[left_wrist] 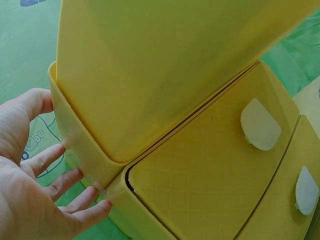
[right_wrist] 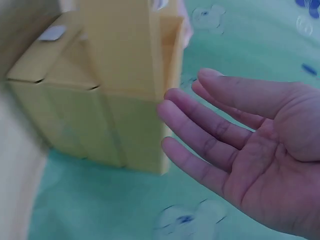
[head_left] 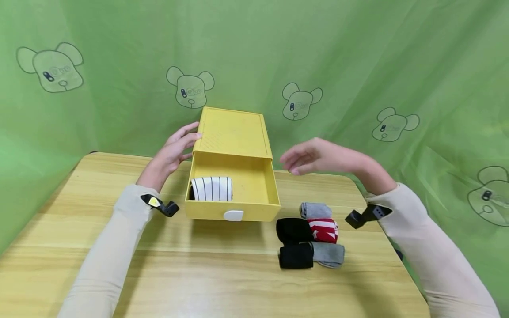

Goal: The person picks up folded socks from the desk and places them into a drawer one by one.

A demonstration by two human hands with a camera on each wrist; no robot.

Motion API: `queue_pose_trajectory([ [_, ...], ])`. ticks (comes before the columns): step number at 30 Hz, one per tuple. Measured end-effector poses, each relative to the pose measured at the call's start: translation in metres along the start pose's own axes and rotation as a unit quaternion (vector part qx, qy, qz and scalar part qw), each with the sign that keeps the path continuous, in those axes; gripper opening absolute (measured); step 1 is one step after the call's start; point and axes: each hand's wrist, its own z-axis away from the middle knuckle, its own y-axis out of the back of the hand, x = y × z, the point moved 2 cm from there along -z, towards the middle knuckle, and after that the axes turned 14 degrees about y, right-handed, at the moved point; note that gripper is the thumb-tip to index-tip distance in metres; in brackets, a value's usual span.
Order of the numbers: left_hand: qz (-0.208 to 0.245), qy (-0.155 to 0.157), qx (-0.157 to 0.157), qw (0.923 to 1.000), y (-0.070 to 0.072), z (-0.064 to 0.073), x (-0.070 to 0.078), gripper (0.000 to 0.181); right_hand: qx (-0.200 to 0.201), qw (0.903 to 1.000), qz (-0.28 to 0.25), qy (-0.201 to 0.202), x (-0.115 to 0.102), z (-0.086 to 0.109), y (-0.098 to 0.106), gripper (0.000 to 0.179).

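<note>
A yellow drawer cabinet (head_left: 234,132) stands at the back of the table, its top drawer (head_left: 254,212) pulled out. Inside the drawer's left front corner lies a rolled white cloth with dark stripes (head_left: 212,189), with something dark at its left edge. My left hand (head_left: 171,152) rests its fingers and thumb against the cabinet's left side; in the left wrist view the fingertips (left_wrist: 102,206) meet the side wall. My right hand (head_left: 308,157) hangs in the air right of the cabinet, fingers loosely bent and holding nothing.
Right of the drawer, rolled socks lie grouped on the wooden table (head_left: 222,282): a grey one (head_left: 318,210), a black one (head_left: 293,230), a red-and-white one (head_left: 324,230), another black (head_left: 296,256) and another grey (head_left: 329,254). Pushed-in lower drawers carry white handles (left_wrist: 261,125). A green curtain (head_left: 246,48) hangs behind.
</note>
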Motion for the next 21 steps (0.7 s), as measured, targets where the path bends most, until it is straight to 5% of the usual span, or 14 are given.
queue_pose_trajectory([
  [11, 0.002, 0.002, 0.0, 1.0, -0.002, 0.0, 0.001, 0.064, -0.049, 0.9958, -0.046, -0.062, 0.101, 0.019, -0.06, 0.04],
  [21, 0.001, 0.004, 0.001, 1.0, -0.001, 0.0, 0.001, 0.065, -0.087, 0.9899, -0.076, -0.082, 0.138, 0.024, -0.097, 0.049],
])
